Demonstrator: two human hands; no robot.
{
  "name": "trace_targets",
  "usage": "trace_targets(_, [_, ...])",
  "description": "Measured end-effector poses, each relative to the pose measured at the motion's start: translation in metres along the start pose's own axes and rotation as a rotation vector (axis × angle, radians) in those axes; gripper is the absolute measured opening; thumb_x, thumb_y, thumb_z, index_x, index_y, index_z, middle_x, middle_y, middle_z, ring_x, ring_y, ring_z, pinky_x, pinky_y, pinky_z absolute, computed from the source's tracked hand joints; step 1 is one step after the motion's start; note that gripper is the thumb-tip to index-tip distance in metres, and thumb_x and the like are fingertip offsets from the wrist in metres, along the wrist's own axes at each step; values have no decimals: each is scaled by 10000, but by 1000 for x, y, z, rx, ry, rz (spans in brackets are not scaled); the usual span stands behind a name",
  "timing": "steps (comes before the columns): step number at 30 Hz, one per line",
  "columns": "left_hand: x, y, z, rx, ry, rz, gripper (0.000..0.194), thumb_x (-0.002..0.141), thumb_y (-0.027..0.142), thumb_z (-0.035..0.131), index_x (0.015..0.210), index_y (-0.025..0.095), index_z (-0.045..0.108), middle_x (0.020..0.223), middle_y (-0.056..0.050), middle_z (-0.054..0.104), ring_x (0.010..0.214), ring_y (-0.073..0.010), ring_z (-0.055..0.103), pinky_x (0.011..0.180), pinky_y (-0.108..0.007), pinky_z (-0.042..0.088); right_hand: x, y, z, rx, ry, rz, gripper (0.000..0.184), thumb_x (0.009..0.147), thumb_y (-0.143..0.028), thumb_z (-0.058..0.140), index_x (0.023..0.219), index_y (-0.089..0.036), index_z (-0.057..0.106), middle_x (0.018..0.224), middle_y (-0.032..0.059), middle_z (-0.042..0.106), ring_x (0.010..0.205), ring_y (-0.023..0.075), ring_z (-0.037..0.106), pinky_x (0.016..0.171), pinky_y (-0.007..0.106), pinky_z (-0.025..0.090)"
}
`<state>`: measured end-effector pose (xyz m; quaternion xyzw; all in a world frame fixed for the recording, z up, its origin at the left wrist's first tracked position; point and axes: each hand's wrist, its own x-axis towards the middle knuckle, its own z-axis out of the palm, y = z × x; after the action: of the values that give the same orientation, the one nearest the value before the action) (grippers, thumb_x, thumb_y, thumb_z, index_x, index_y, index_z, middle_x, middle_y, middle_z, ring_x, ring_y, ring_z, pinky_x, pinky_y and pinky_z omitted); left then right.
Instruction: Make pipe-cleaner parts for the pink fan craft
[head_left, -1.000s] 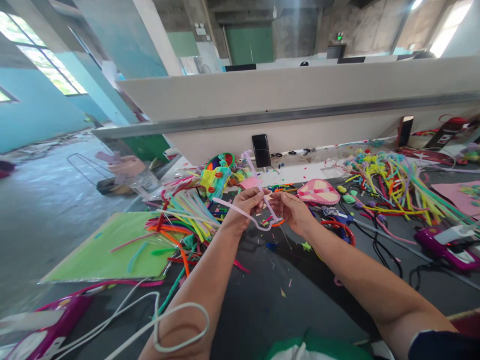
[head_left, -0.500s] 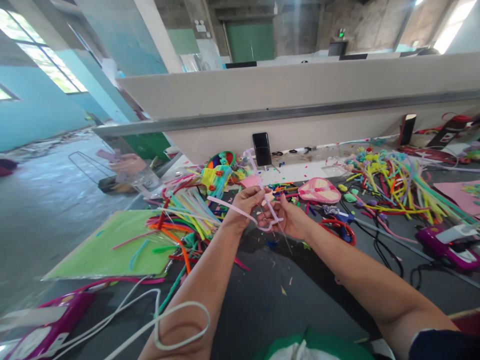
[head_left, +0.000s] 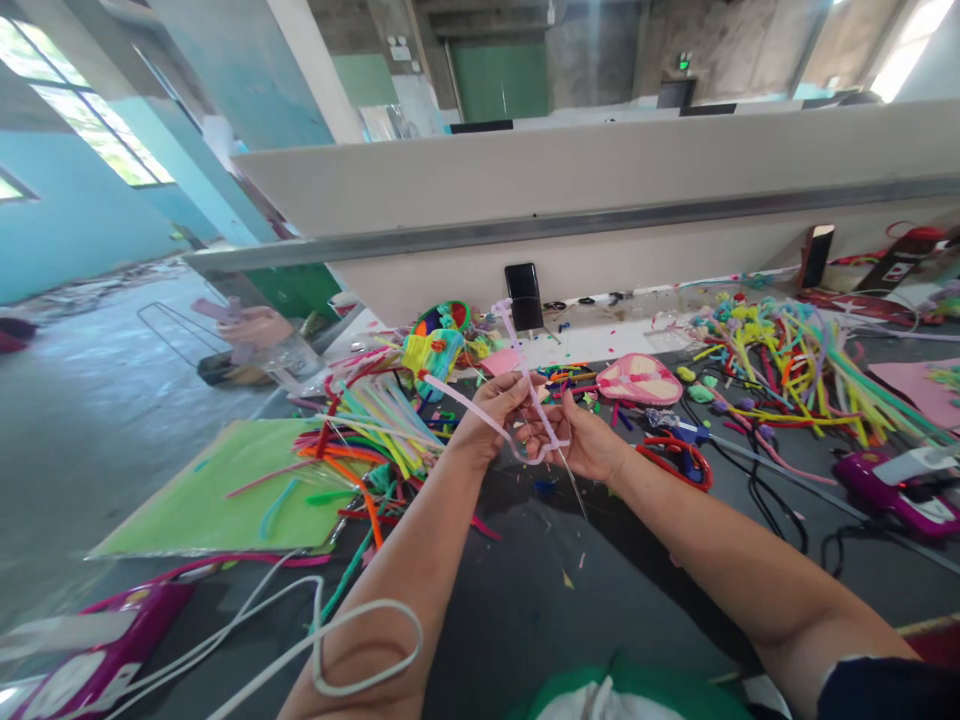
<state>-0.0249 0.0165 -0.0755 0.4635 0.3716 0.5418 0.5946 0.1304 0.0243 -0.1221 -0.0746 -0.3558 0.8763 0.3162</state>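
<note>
Both hands meet over the dark table around a bent lilac pipe cleaner (head_left: 535,398). My left hand (head_left: 491,412) pinches it between thumb and fingers, and one long end sticks out to the left. My right hand (head_left: 589,438) is closed around the lower bend from the other side, with its fingers curled and partly hidden. A thin shiny wire-like strand (head_left: 575,485) runs down from between the hands toward the table; which fingers grip it I cannot tell. Behind the hands lies a pink padded shape (head_left: 640,381).
Bundled pipe cleaners (head_left: 390,430) and a green sheet (head_left: 225,485) lie left, more pipe cleaners (head_left: 780,350) right. Red-handled scissors (head_left: 694,465) rest beside my right forearm. A phone (head_left: 523,297) leans on the partition (head_left: 450,275). A white cable (head_left: 375,610) loops near my left forearm.
The lilac pipe cleaner has shifted slightly, its left end a little to the right. The thin strand's lower end reaches slightly further down. Both hands keep nearly the same place.
</note>
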Motion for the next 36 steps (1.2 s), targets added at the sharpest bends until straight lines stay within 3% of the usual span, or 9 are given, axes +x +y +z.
trace_targets(4, [2, -2, 0, -62, -34, 22, 373, 717, 426, 690, 982, 167, 650, 794, -25, 605, 592, -98, 581, 513, -222, 478, 1, -4, -1, 1, 38, -73, 604, 914, -581, 246, 1017, -117, 617, 841, 120, 690, 706, 166, 637, 677, 307, 509])
trace_targets(11, [7, -9, -6, 16, 56, 78, 302, 722, 418, 690, 800, 128, 655, 653, -6, 575, 569, -77, 541, 516, -181, 435, 2, -8, -4, 19, 94, -102, 607, 925, -564, 220, 1029, -113, 614, 868, 126, 692, 713, 164, 642, 677, 305, 518])
trace_targets(17, [7, -11, -7, -25, 75, 74, 305, 738, 417, 679, 806, 122, 650, 652, 0, 557, 577, -70, 536, 539, -179, 441, 1, -9, -4, 47, 93, -110, 610, 924, -566, 232, 1043, -103, 611, 845, 117, 691, 677, 150, 638, 631, 267, 509])
trace_targets(24, [5, -10, -5, -4, 35, 88, 255, 692, 343, 731, 809, 145, 620, 651, 17, 554, 565, -63, 530, 531, -172, 438, 0, -9, -3, 69, 112, -85, 607, 928, -560, 218, 1036, -106, 606, 863, 119, 686, 692, 155, 639, 659, 290, 517])
trace_targets(30, [6, -15, -6, 32, 75, 128, 226, 664, 286, 749, 803, 155, 628, 612, 23, 564, 537, -69, 538, 485, -168, 422, 0, -9, -2, 70, 91, -79, 604, 931, -554, 211, 1044, -105, 599, 863, 120, 680, 686, 157, 635, 649, 295, 517])
trace_targets(36, [10, -16, -10, 33, 78, 202, 200, 645, 217, 758, 788, 151, 636, 689, 12, 601, 603, -82, 588, 573, -201, 465, -1, -8, -3, 72, 49, -69, 597, 927, -559, 227, 1058, -109, 596, 880, 115, 675, 716, 164, 635, 666, 303, 522])
